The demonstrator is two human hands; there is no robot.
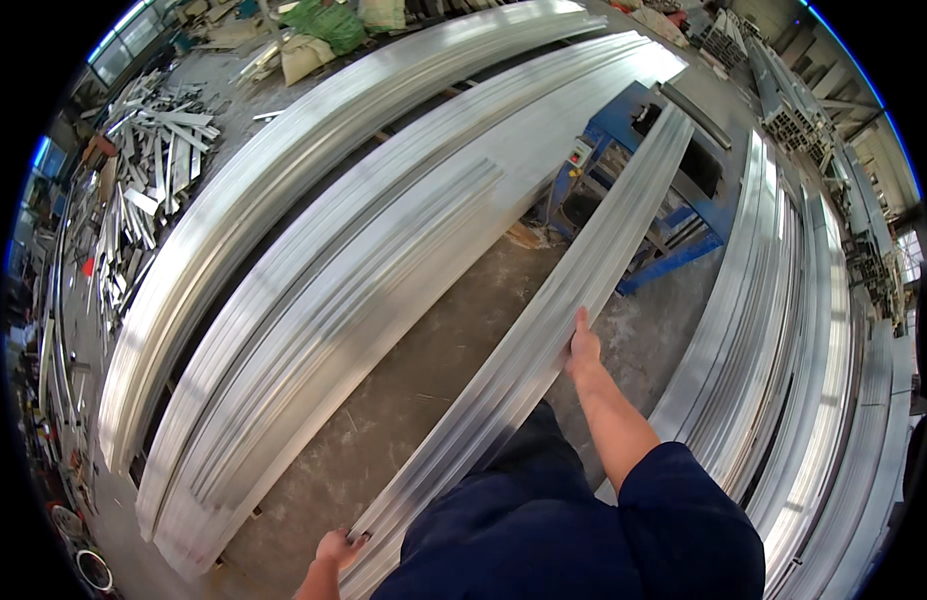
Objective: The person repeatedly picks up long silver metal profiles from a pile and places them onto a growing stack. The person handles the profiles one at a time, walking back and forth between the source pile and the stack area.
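On my far left sat one heap of metal scraps, a mess of thin bits, too many to count. Next came two long stacks, the first stack and the second stack, both silver and shiny. My left hand pinched the left edge of the long metal piece, close to its near end. That piece was silver and flat, with straight lines running all along it, bright in some spots and grey in others. I could not tell if it was one wide bar or a few side by side. It slanted from low in front of me up to the right, and its far end lay over one blue stand. My right hand held its right edge, thumb up, fingers hidden underneath. The stand had one little button box. On my right lay more long silver bars, too many to count.
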